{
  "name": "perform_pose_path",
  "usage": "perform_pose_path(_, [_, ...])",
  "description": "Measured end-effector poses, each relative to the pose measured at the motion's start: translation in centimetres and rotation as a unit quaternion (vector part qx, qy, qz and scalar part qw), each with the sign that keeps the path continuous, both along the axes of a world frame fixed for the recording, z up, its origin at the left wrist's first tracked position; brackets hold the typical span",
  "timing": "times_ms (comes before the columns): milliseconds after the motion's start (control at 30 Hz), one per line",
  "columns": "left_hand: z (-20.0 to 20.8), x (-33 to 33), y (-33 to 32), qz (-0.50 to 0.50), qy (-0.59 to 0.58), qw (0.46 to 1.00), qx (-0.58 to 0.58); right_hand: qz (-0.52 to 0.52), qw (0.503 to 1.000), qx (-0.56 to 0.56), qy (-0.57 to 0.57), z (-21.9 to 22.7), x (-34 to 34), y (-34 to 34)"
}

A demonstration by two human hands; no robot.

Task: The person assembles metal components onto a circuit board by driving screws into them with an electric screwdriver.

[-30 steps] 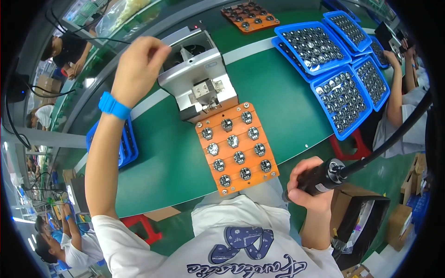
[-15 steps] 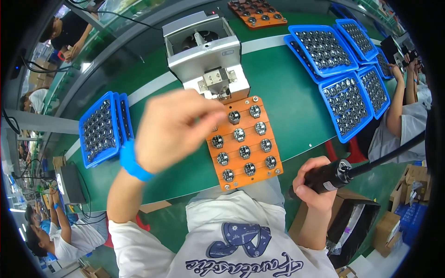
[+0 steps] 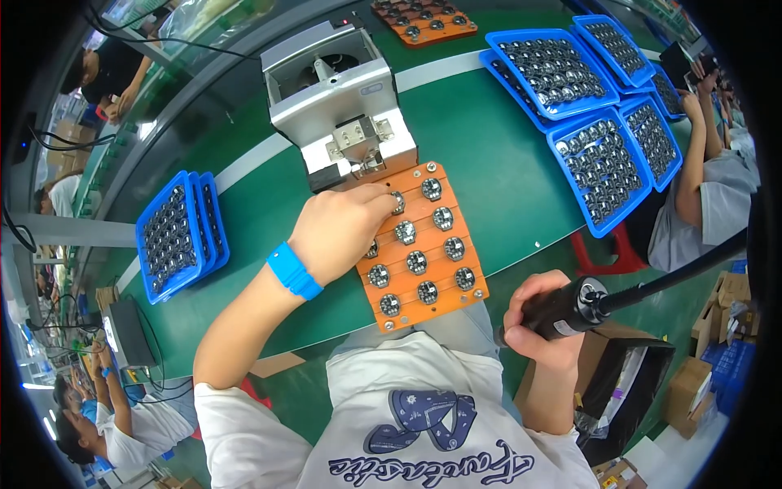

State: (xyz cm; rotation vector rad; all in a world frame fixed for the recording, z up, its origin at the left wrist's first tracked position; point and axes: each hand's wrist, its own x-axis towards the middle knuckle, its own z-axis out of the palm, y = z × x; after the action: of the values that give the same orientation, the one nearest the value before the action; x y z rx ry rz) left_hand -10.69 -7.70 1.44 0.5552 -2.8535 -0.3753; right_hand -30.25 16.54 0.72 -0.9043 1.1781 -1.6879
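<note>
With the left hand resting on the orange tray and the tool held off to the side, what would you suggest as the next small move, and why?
Probably bring the black powered driver in the right hand up over the orange tray. The left hand has its fingers at a round part near the tray's top left corner, beside the grey machine, while the driver is off the tray at the table's near edge.

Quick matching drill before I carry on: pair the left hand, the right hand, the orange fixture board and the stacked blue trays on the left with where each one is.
1. left hand
2. right hand
3. orange fixture board
4. stacked blue trays

a. beside the grey machine, in front of it
b. gripping a black corded tool
c. fingertips on the board's top corner
d. at the green belt's left edge

Pairs: 1-c, 2-b, 3-a, 4-d
</note>
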Motion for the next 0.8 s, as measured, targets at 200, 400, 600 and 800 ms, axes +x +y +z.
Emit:
perform_pose_path(200, [1.2,-0.4,0.5,-0.036,-0.082,0.994,-0.056,0.005,1.0,0.0,-0.014,0.0,-0.1,0.1])
perform_pose_path(400, [2.0,-1.2,0.2,-0.045,-0.162,0.985,-0.04,0.024,1.0,0.017,-0.011,0.5,0.4,-0.5])
perform_pose_path(600, [3.3,2.5,4.1,0.087,0.131,0.986,0.047,-0.056,0.996,0.021,0.063,0.2,-0.1,-1.4])
perform_pose_path(800, [-1.8,11.3,15.5,0.343,0.194,0.723,0.567,-0.021,0.985,0.034,0.168,-1.0,-2.5,-2.1])
